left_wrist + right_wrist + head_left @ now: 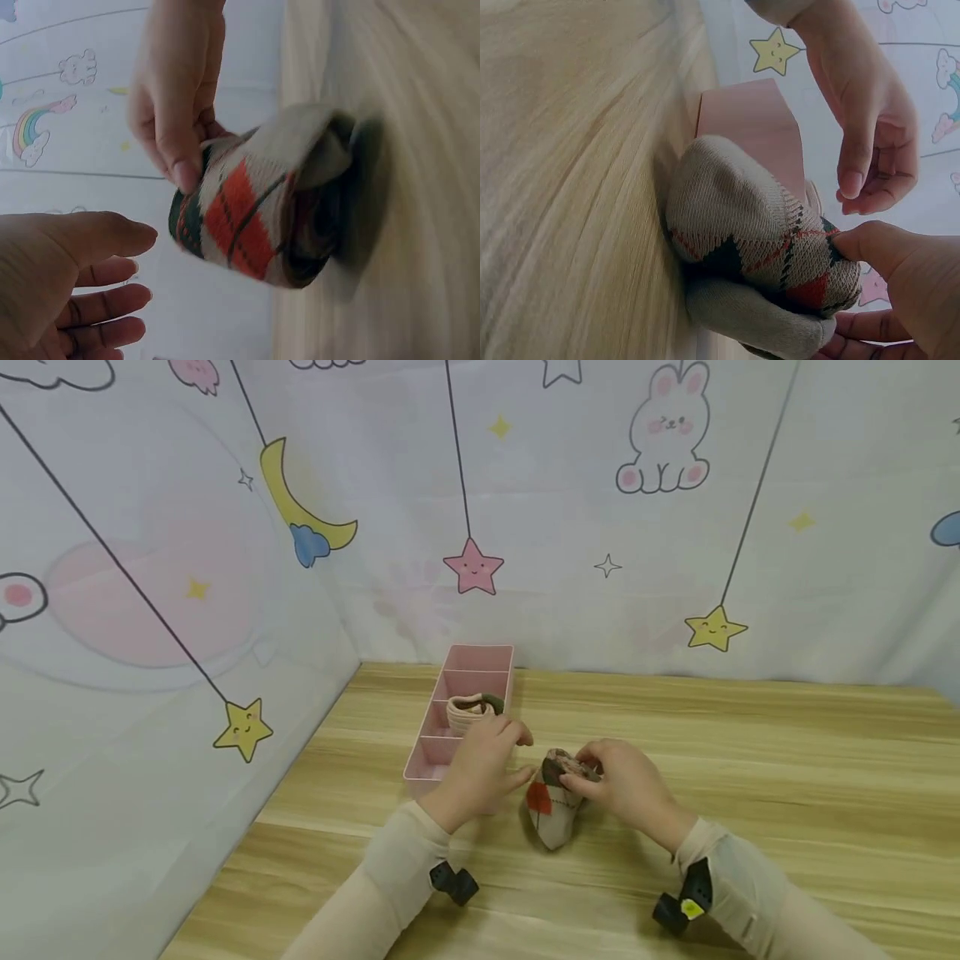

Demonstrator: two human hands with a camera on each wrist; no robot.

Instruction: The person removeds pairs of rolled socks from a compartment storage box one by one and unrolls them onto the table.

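Observation:
A beige argyle sock (551, 814), with red and dark green diamonds, is folded into a bundle on the table. My right hand (633, 785) pinches its upper edge between thumb and fingers, as the right wrist view also shows on the knitted sock (735, 195). To the left of the sock, my left hand (483, 768) hovers beside the pink box with its fingers loosely bent and nothing in them. In the left wrist view a gap separates the left hand (82, 277) from the sock (247, 210).
The pink divided box (431, 760) stands on the wooden table (750, 760) left of the sock. One of its compartments holds a rolled cream-striped sock (465, 714) with a dark green part. A printed curtain (570, 610) hangs behind the table.

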